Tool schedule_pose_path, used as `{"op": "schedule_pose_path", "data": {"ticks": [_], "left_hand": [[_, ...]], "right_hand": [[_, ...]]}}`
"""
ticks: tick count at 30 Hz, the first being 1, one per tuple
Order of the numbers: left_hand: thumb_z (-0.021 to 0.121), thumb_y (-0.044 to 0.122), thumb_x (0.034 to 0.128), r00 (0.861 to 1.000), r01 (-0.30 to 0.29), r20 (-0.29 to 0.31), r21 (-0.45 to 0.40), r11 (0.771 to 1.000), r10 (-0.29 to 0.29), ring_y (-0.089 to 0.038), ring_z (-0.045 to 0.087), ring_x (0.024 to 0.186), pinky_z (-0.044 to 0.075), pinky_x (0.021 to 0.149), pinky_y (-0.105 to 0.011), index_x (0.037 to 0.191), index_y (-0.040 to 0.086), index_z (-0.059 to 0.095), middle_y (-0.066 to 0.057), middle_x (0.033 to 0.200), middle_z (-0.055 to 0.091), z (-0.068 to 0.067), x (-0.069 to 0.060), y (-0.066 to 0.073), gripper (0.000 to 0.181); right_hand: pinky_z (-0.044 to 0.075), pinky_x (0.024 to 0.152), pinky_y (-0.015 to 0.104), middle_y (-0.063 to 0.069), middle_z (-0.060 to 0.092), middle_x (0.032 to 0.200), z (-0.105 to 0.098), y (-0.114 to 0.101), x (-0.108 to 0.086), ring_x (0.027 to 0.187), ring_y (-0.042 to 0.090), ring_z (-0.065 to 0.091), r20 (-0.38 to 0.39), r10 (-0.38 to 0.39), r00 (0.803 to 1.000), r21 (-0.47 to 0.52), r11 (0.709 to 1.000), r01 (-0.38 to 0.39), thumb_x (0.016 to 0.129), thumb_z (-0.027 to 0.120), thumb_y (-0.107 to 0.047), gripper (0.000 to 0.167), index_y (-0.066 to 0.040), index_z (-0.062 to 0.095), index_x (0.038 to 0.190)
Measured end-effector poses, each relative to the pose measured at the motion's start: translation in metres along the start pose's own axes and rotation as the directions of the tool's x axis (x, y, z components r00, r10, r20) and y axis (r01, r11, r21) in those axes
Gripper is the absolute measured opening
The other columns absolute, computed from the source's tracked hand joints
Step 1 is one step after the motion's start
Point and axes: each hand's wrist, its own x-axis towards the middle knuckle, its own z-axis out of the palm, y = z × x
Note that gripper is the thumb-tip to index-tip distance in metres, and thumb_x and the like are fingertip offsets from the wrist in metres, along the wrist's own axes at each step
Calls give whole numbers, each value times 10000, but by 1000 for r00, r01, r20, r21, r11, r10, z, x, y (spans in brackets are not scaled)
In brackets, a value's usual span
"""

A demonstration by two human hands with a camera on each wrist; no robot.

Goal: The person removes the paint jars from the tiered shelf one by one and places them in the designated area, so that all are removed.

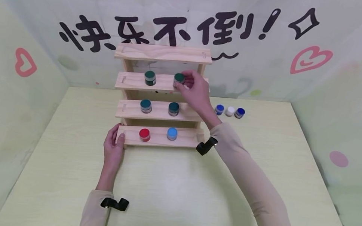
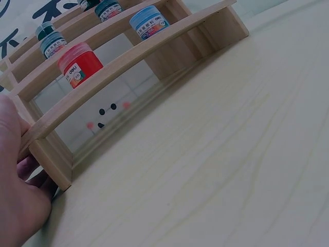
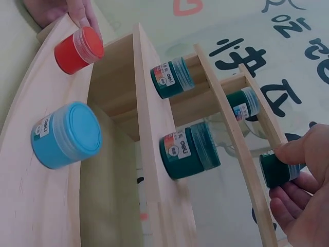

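Observation:
A tiered wooden rack (image 1: 160, 115) stands at the back of the table. My left hand (image 1: 114, 144) grips the left end of its lowest shelf, thumb on top. With thumb and fingers, my right hand (image 1: 197, 92) pinches a dark green paint jar (image 3: 275, 170) at the third shelf up. Left of it on that shelf stands another dark green jar (image 1: 150, 78). Two teal jars, one on the left (image 1: 146, 106) and one on the right (image 1: 173, 108), stand a shelf lower. The lowest shelf bears a red jar (image 3: 77, 50) and a light blue jar (image 3: 67, 135).
Right of the rack, a blue jar (image 1: 219, 109), a white jar (image 1: 230, 111) and a dark blue jar (image 1: 240, 113) stand in a row on the table (image 1: 170, 198). Behind the rack hangs a printed wall sheet (image 1: 261, 66). The top shelf (image 1: 164, 53) bears no jars.

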Motion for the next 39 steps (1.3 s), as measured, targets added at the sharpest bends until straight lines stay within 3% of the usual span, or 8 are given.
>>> {"op": "schedule_pose_path", "data": {"ticks": [16,25,39], "left_hand": [[472,144,1072,1000,4,-9,8,1000,-4,-191,408,1466,422,1123,-149,1539,110,404,-57,1594,433,-1,2,-1,472],[476,148,1071,1000,19,-11,12,1000,-19,-185,418,1456,424,1127,-155,1534,119,413,-56,1588,440,0,2,-3,469],[471,105,1065,1000,10,-2,-13,1000,-10,-204,392,1473,399,1151,-163,1537,90,403,-71,1599,424,-1,1,1,478]], "right_hand": [[573,967,338,167,685,1185,-29,15,-7,1063,257,647,-128,-69,989,15,997,72,900,751,-80,375,19,614,1235],[548,1010,406,166,682,1193,-50,26,-12,1096,268,642,-196,-48,979,22,998,54,896,764,-116,390,6,621,1238],[527,998,390,152,670,1192,-85,47,-24,1082,246,623,-289,11,957,-30,999,-20,909,765,-191,430,-13,601,1265]]}}
